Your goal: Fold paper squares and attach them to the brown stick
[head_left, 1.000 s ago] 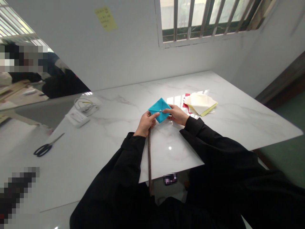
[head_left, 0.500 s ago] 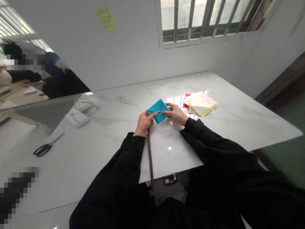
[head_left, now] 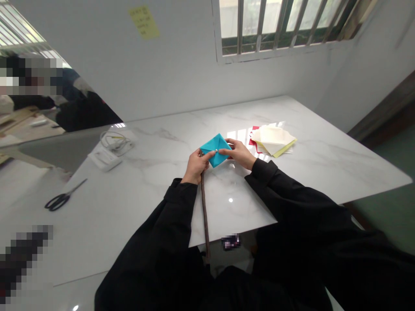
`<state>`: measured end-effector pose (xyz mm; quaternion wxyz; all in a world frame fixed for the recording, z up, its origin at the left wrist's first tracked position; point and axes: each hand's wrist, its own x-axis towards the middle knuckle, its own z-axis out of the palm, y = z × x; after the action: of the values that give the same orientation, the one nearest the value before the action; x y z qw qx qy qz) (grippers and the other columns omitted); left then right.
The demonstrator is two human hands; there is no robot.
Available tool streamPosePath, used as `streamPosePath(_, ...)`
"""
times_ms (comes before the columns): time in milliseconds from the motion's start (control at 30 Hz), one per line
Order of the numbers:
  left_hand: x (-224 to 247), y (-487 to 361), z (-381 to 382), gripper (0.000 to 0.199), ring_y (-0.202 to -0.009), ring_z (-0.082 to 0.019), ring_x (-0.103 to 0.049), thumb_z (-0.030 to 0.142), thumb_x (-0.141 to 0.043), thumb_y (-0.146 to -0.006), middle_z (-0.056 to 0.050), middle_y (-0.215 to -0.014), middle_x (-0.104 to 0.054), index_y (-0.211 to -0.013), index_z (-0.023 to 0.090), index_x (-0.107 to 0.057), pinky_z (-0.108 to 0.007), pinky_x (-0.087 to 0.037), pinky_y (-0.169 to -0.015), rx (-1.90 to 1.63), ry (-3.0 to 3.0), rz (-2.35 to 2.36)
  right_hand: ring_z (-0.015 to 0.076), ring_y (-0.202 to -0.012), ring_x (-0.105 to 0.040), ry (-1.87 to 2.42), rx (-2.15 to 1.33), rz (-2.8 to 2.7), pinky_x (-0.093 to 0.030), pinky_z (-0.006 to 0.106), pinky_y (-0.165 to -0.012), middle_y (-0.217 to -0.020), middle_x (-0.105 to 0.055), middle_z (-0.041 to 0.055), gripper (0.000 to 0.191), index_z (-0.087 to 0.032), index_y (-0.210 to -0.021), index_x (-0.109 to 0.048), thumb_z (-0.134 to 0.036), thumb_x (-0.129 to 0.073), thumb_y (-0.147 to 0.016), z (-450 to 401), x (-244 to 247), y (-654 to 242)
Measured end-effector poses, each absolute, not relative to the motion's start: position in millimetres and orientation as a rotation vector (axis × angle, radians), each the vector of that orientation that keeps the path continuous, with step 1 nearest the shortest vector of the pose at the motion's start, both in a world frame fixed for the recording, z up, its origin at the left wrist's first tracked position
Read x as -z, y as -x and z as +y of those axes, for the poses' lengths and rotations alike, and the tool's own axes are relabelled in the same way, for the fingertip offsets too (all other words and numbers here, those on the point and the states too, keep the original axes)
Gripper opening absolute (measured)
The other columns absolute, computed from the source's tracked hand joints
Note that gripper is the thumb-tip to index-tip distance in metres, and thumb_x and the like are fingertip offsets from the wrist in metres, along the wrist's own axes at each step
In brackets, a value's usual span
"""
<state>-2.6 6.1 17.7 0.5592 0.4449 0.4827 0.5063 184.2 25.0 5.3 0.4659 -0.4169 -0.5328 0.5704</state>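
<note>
A folded blue paper (head_left: 218, 160) is held just above the table, its creases meeting at a small shiny metal piece (head_left: 216, 150) in the middle. My left hand (head_left: 195, 165) is closed on the paper's left side, its thumb reaching toward that piece. From the right, my right hand (head_left: 239, 153) pinches the opposite corner, thumb on top near the centre. A thin brown stick (head_left: 204, 207) runs from below my left hand past the table's front edge. Its upper end is hidden, and I cannot tell whether the hand grips it.
Several sheets of coloured paper (head_left: 274, 140) lie in a pile at the right. Black-handled scissors (head_left: 61, 198) rest on the left, below a white box (head_left: 105, 160) and a coiled white cable (head_left: 112, 140). Another person (head_left: 81, 101) is beyond the partition at the upper left.
The view has shifted slightly. Both hands keep their hold on the blue paper, with hardly any visible movement.
</note>
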Motion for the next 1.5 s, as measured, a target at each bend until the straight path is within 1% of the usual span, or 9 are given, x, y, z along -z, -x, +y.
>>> streamPosePath(100, -16.1, 3.1, 7.1, 0.045, -0.039, -0.003, -0.029, 0.029, -0.099, -0.067, 0.012, -0.052, -0.041, -0.082, 0.019, -0.057, -0.022, -0.019, -0.040, -1.212, -1.039, 1.130, 0.0232, -0.091, -0.071, 1.023, -1.349, -1.328, -0.058, 0.035, -0.076, -0.103, -0.076, 0.0063, 0.055, -0.023, -0.125, -0.066, -0.037, -0.088, -0.076, 26.5, -3.6, -184.1)
streamPosePath(233, -14.2, 3.2, 8.3, 0.047, -0.040, -0.003, -0.031, 0.028, -0.100, -0.064, 0.011, -0.053, -0.042, -0.079, 0.019, -0.056, -0.022, -0.019, -0.041, -1.223, -1.026, 1.147, 0.0282, -0.117, -0.066, 0.986, -1.033, -1.426, -0.059, 0.040, -0.094, -0.129, -0.070, 0.0094, 0.066, -0.028, -0.134, -0.066, -0.036, -0.091, -0.073, 23.0, -8.7, -184.3)
streamPosePath(333, -14.0, 2.5, 8.4, 0.046, -0.041, -0.003, -0.032, 0.026, -0.100, -0.063, 0.010, -0.054, -0.044, -0.079, 0.019, -0.058, -0.021, -0.020, -0.041, -1.228, -1.022, 1.170, 0.0286, -0.119, -0.063, 0.972, -0.879, -1.541, -0.058, 0.041, -0.096, -0.139, -0.065, 0.0088, 0.057, -0.032, -0.133, -0.070, -0.036, -0.088, -0.079, 18.3, -14.2, -184.5)
streamPosePath(433, -14.4, 1.5, 8.3, 0.043, -0.041, -0.004, -0.033, 0.024, -0.098, -0.065, 0.010, -0.054, -0.044, -0.081, 0.019, -0.059, -0.021, -0.022, -0.041, -1.233, -1.020, 1.181, 0.0293, -0.124, -0.061, 0.957, -0.831, -1.629, -0.057, 0.042, -0.097, -0.139, -0.062, 0.0083, 0.034, -0.031, -0.116, -0.079, -0.034, -0.084, -0.083, 17.8, -14.1, -184.4)
streamPosePath(533, -14.4, 1.1, 8.4, 0.040, -0.041, -0.004, -0.033, 0.023, -0.096, -0.067, 0.010, -0.053, -0.042, -0.082, 0.019, -0.060, -0.022, -0.020, -0.041, -1.232, -1.008, 1.187, 0.0293, -0.130, -0.059, 0.984, -0.811, -1.662, -0.056, 0.042, -0.100, -0.138, -0.060, 0.0086, 0.023, -0.030, -0.107, -0.082, -0.031, -0.083, -0.084, 21.3, -9.3, -184.5)
streamPosePath(767, -13.2, 1.2, 9.1, 0.042, -0.041, -0.004, -0.033, 0.023, -0.097, -0.064, 0.010, -0.052, -0.043, -0.078, 0.020, -0.057, -0.022, -0.019, -0.041, -1.230, -1.003, 1.183, 0.0295, -0.130, -0.060, 0.965, -0.846, -1.677, -0.054, 0.045, -0.107, -0.132, -0.063, 0.0068, 0.021, -0.031, -0.100, -0.084, -0.029, -0.087, -0.079, 25.2, -4.2, -186.0)
streamPosePath(1100, -15.4, 0.6, 8.1, 0.037, -0.042, -0.005, -0.032, 0.019, -0.092, -0.066, 0.009, -0.054, -0.043, -0.075, 0.020, -0.056, -0.023, -0.021, -0.040, -1.213, -1.021, 1.199, 0.0254, -0.107, -0.065, 0.949, -0.845, -1.710, -0.051, 0.044, -0.107, -0.108, -0.064, 0.0047, 0.010, -0.029, -0.090, -0.085, -0.028, -0.087, -0.080, 21.4, -11.0, -186.0)
streamPosePath(1400, -15.6, -0.7, 9.0, 0.039, -0.040, -0.005, -0.032, 0.023, -0.093, -0.064, 0.010, -0.051, -0.043, -0.077, 0.020, -0.056, -0.022, -0.023, -0.039, -1.247, -1.005, 1.253, 0.0280, -0.125, -0.064, 0.925, -0.941, -1.594, -0.056, 0.038, -0.095, -0.126, -0.069, 0.0081, 0.018, -0.026, -0.088, -0.085, -0.040, -0.088, -0.079, 26.4, -7.9, -186.1)
streamPosePath(1500, -15.7, 2.3, 12.2, 0.036, -0.039, -0.005, -0.032, 0.021, -0.089, -0.065, 0.011, -0.052, -0.042, -0.079, 0.020, -0.055, -0.022, -0.022, -0.038, -1.315, -0.938, 1.298, 0.0268, -0.117, -0.069, 0.911, -0.905, -1.479, -0.058, 0.038, -0.092, -0.121, -0.075, 0.0092, 0.022, -0.022, -0.093, -0.083, -0.041, -0.085, -0.080, 34.1, -6.8, -190.4)
